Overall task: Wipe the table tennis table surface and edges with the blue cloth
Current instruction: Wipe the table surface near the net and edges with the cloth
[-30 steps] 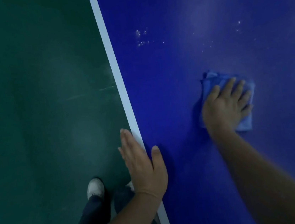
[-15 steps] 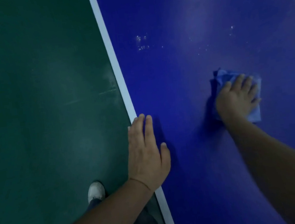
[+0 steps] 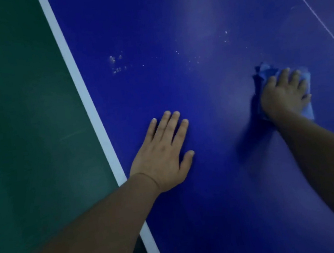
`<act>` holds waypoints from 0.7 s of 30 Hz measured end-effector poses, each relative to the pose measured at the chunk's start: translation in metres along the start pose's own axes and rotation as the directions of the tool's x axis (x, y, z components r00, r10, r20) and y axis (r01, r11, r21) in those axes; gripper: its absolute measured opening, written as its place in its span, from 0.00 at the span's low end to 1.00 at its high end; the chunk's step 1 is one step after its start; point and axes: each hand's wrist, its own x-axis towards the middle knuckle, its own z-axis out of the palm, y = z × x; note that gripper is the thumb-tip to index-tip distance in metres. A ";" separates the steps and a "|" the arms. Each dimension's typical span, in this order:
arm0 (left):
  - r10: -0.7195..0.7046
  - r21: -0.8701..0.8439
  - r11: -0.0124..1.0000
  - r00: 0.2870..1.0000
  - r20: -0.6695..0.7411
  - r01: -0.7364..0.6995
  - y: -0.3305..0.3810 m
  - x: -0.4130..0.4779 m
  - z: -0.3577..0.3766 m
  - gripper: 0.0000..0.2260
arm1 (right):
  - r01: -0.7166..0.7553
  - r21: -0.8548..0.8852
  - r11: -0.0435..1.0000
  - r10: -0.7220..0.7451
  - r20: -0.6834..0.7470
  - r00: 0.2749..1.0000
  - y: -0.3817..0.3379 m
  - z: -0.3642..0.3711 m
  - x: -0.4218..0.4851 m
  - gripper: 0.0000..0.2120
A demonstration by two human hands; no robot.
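Table: smooth, faint sheen, flecked with pale specks; painted white edge line. Cloth: soft, crumpled fabric. Floor: matt green, lightly scuffed.

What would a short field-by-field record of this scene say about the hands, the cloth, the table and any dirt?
Setting: blue table with a white stripe along its edge, green floor beside it
Left hand: flat on the table near the stripe, fingers straight, holding nothing
Right hand: pressing flat on the cloth
Cloth: blue, bunched, on the table
Dirt: pale specks beyond both hands, not under the cloth
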 end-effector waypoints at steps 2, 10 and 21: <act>-0.009 0.002 1.000 1.000 0.008 0.009 0.000 0.000 0.002 0.32 | 0.119 0.026 0.993 -0.119 -0.002 0.993 -0.043 0.014 -0.029 0.30; -0.020 0.006 1.000 1.000 0.014 0.020 0.004 -0.001 -0.003 0.30 | 0.731 -0.145 0.667 -0.735 0.036 0.677 -0.073 0.022 -0.041 0.27; -0.009 0.009 1.000 1.000 0.016 0.009 0.003 0.001 -0.002 0.30 | 0.912 -0.001 0.411 -0.902 0.146 0.407 -0.166 0.038 -0.093 0.27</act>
